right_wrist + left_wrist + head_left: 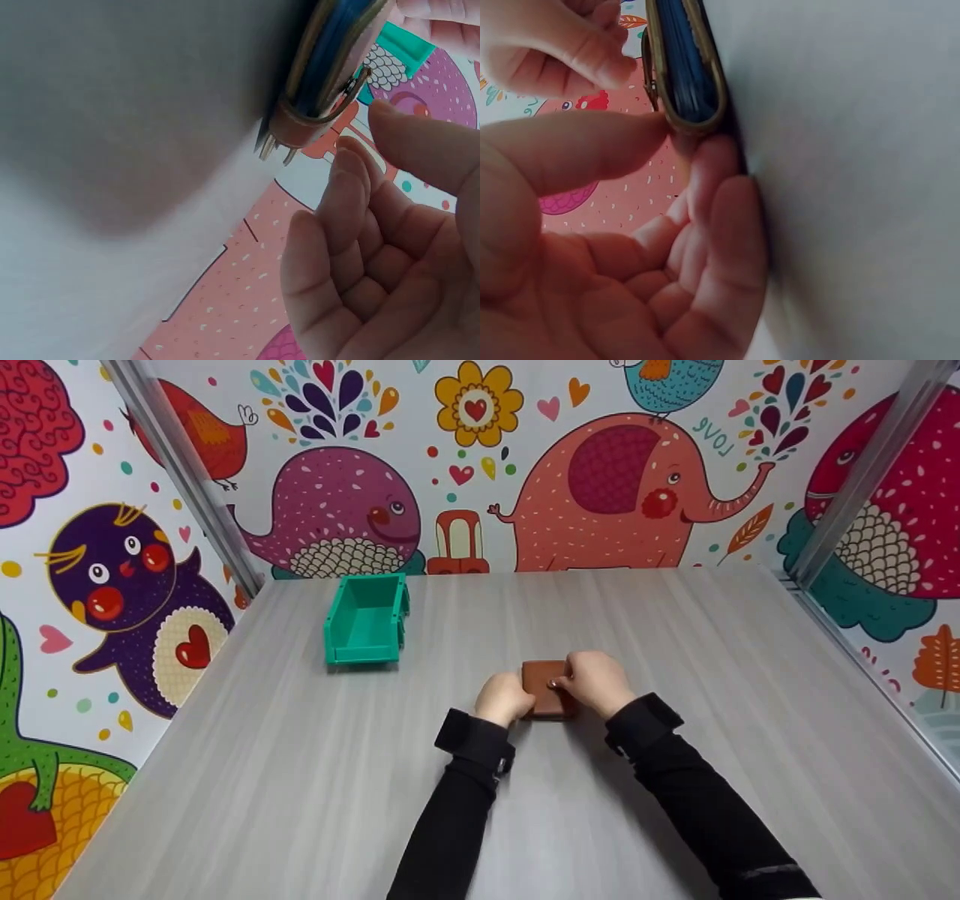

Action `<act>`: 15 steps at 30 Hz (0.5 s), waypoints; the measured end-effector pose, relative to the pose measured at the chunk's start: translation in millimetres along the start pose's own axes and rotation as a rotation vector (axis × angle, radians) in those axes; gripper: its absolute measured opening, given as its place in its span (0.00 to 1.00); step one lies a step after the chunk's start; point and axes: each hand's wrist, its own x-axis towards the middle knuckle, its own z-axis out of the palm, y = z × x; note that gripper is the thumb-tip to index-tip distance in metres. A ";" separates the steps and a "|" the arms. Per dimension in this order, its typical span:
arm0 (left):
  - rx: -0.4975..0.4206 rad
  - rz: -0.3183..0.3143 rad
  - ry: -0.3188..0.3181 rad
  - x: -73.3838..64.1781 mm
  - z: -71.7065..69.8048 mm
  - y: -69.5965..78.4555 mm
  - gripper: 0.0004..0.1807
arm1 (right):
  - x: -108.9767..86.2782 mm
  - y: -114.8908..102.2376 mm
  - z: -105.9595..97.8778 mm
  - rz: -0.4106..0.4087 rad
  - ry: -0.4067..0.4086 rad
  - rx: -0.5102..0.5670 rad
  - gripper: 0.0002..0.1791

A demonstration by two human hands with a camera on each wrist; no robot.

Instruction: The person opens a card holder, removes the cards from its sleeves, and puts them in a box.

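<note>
A brown leather card holder [541, 690] lies on the table between both hands, with blue sleeves [330, 56] showing between its covers. My left hand [504, 697] pinches its near left edge, thumb on the top cover and fingers at the underside, as the left wrist view shows. A short leather strap [304, 126] wraps the card holder's open side; its tip stands a little off the cover, a metal snap beneath. Beside that strap is my right hand [598, 682], thumb and fingers loosely bent and apart, with nothing between them in the right wrist view.
A green plastic bin [364, 649] stands at the back left of the grey table [315, 795]. Walls printed with cartoon animals [600, 510] close off the back and both sides, with metal posts [187, 472] at the corners.
</note>
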 end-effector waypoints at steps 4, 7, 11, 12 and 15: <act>0.006 0.002 -0.003 0.2 -0.8 0.4 0.06 | 2.2 -6.1 1.6 -0.014 -0.007 -0.039 0.16; 0.007 0.005 -0.005 0.3 -1.4 0.2 0.05 | 2.9 -9.2 3.4 -0.019 -0.018 -0.066 0.15; 0.005 0.010 -0.002 0.7 -1.6 -0.2 0.05 | 3.2 -10.9 6.1 -0.028 -0.017 -0.089 0.14; 0.005 0.012 -0.001 0.8 -1.7 -0.3 0.05 | 3.4 -11.0 6.7 -0.032 -0.013 -0.092 0.14; -0.001 0.016 0.003 0.9 -1.3 -0.2 0.05 | 3.5 -10.8 7.8 -0.036 -0.005 -0.103 0.15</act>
